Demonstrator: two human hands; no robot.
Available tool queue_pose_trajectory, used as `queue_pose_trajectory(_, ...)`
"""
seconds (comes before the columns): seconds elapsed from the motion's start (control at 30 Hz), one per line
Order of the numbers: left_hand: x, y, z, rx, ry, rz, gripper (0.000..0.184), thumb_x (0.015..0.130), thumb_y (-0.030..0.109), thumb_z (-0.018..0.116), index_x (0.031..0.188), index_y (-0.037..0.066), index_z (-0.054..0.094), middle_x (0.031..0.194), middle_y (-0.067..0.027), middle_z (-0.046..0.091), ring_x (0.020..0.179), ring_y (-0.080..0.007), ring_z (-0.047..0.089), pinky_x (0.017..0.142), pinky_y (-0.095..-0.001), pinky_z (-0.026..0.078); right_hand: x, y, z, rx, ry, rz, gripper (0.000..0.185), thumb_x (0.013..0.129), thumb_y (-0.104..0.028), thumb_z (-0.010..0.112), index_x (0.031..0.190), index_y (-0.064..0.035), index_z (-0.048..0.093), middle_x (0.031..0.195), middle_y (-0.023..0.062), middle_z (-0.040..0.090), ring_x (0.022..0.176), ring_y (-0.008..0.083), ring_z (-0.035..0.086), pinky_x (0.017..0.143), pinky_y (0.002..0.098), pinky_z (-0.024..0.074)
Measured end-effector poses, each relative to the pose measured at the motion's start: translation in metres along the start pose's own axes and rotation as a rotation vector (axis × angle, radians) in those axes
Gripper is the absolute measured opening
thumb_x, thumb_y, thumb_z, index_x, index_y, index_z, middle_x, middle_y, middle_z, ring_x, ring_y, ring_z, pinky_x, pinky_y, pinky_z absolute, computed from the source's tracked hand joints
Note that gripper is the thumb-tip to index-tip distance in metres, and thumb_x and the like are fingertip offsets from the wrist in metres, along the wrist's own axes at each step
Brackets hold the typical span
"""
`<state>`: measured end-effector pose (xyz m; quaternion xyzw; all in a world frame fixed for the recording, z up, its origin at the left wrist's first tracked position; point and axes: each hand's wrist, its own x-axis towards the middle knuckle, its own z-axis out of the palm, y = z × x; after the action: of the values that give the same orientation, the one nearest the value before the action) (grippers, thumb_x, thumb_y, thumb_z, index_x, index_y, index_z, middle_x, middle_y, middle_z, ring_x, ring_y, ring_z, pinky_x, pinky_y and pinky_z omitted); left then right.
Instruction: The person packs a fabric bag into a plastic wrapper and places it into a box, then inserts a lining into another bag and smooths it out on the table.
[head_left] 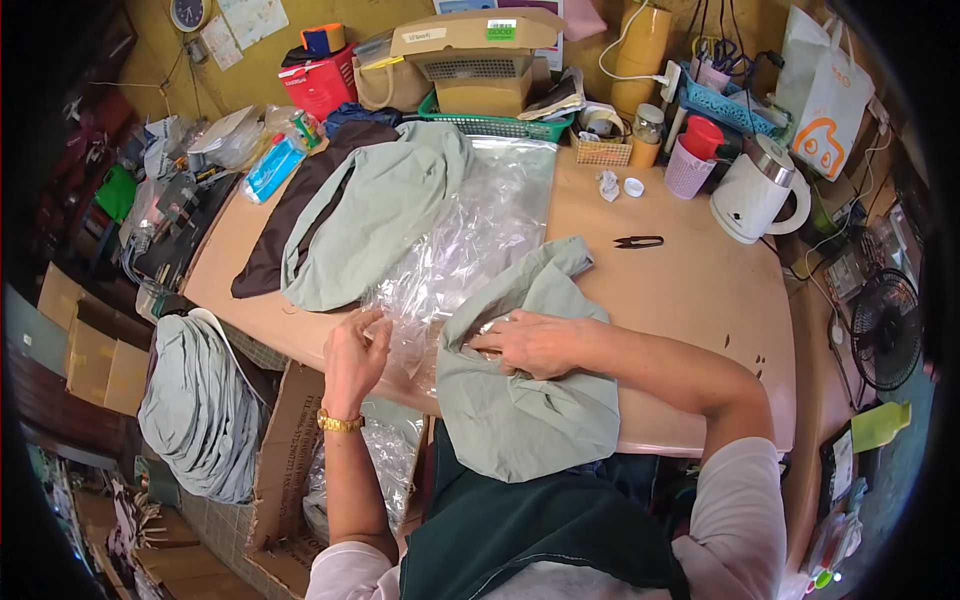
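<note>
A pale grey-green fabric piece [530, 430] drapes over the table's front edge, bunched and folded open at its middle. My right hand [535, 343] reaches into that fold, its fingers bent around the cloth and some fingertips hidden in it. To the left, my left hand [355, 350] is raised beside a stack of clear plastic bags [450, 240], with its fingers loosely curled and thumb apart. Nothing shows in its grasp. Another grey-green fabric piece [380, 200] lies behind the bags on a dark brown cloth [265, 260].
Thread snips [638, 242] lie on the table [690, 330] at right. Behind them stand a white kettle [755, 195] and a pink cup [688, 168]. Stacked grey-green pieces [200, 410] sit at lower left, near a cardboard box [280, 460]. A black fan [885, 330] is far right.
</note>
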<state>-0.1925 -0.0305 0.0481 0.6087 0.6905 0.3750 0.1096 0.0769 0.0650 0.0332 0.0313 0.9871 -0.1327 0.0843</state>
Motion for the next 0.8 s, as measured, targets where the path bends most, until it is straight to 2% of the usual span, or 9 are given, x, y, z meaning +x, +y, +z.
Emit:
queue_pose_trajectory(0.1,0.004,0.004,-0.014,-0.051,-0.076,-0.285,0.035,0.092,0.025,0.057,0.101,-0.006,0.068,0.091,-0.0227,0.067,0.067,-0.0283,0.066,0.062,-0.0398,0.049,-0.006,-0.021,-0.002,-0.227,0.028,0.037,0.017,0.077,-0.017,0.061,0.078,-0.0049,0.073,0.150,0.0093,0.037,0.135,0.0282,0.036,0.106,0.0487,0.0328)
queue_pose_trajectory(0.13,0.004,0.003,-0.011,-0.050,-0.076,-0.290,0.035,0.092,0.025,0.057,0.101,-0.006,0.068,0.091,-0.0227,0.067,0.067,-0.0283,0.066,0.062,-0.0398,0.049,-0.008,-0.030,-0.004,-0.503,0.106,-0.020,0.017,0.077,-0.016,0.061,0.078,-0.0026,0.072,0.150,0.0080,0.037,0.130,0.0271,0.040,0.102,0.0501,0.0362)
queue_pose_trajectory(0.27,-0.012,-0.002,0.019,0.005,-0.265,-0.105,0.059,0.091,0.035,0.059,0.130,-0.007,0.047,0.118,-0.0290,0.055,0.093,-0.0342,0.065,0.076,-0.0397,0.052,0.000,-0.042,-0.005,-0.465,0.203,-0.231,0.016,0.075,-0.013,0.061,0.077,-0.0018,0.072,0.152,0.0082,0.034,0.127,0.0284,0.045,0.097,0.0497,0.0422)
queue_pose_trajectory(0.33,-0.033,0.015,0.025,-0.013,-0.372,-0.059,0.075,0.087,0.036,0.066,0.141,-0.007,0.035,0.129,-0.0313,0.048,0.098,-0.0371,0.063,0.082,-0.0396,0.052,0.004,-0.029,-0.001,-0.080,-0.046,-0.053,0.015,0.075,-0.008,0.059,0.078,-0.0007,0.071,0.153,0.0087,0.034,0.123,0.0311,0.050,0.091,0.0466,0.0492)
queue_pose_trajectory(0.4,-0.062,0.047,0.023,-0.229,-0.374,-0.119,0.106,0.076,0.032,0.080,0.148,-0.006,0.012,0.142,-0.0331,0.029,0.096,-0.0405,0.063,0.086,-0.0398,0.053,-0.006,-0.022,0.007,0.009,0.036,0.045,0.015,0.075,-0.005,0.057,0.078,0.0006,0.071,0.154,0.0094,0.032,0.122,0.0329,0.052,0.087,0.0450,0.0513)
queue_pose_trajectory(0.47,-0.085,0.035,0.043,-0.159,-0.273,-0.085,0.113,0.072,0.030,0.083,0.149,-0.006,0.009,0.143,-0.0332,0.026,0.095,-0.0381,0.064,0.083,-0.0399,0.054,-0.021,-0.013,0.039,0.151,0.261,0.187,0.015,0.075,0.002,0.054,0.080,0.0065,0.067,0.155,0.0143,0.026,0.120,0.0360,0.053,0.086,0.0455,0.0523)
queue_pose_trajectory(0.63,-0.102,0.055,0.053,-0.379,-0.228,-0.206,0.115,0.073,0.027,0.084,0.148,-0.009,0.004,0.144,-0.0322,0.022,0.103,-0.0355,0.061,0.076,-0.0378,0.057,-0.072,-0.054,0.017,0.139,0.207,0.580,0.017,0.078,0.004,0.051,0.089,0.0091,0.064,0.152,0.0201,0.029,0.125,0.0367,0.048,0.093,0.0453,0.0486)
queue_pose_trajectory(0.77,-0.089,0.056,0.105,-0.471,-0.231,0.000,0.115,0.074,0.024,0.083,0.147,-0.010,0.002,0.148,-0.0331,0.020,0.135,-0.0414,0.033,0.108,-0.0434,0.035,-0.100,-0.060,0.022,0.082,0.247,0.757,0.015,0.078,0.001,0.058,0.091,0.0041,0.064,0.147,0.0205,0.036,0.129,0.0382,0.044,0.097,0.0436,0.0458)
queue_pose_trajectory(0.8,-0.079,0.074,0.102,-0.340,-0.211,0.083,0.109,0.074,0.014,0.078,0.148,-0.009,0.001,0.149,-0.0334,0.019,0.141,-0.0434,0.018,0.116,-0.0420,0.019,-0.108,-0.062,0.019,0.077,0.249,0.766,0.015,0.078,0.001,0.058,0.091,0.0041,0.064,0.147,0.0205,0.036,0.129,0.0382,0.044,0.097,0.0436,0.0458)
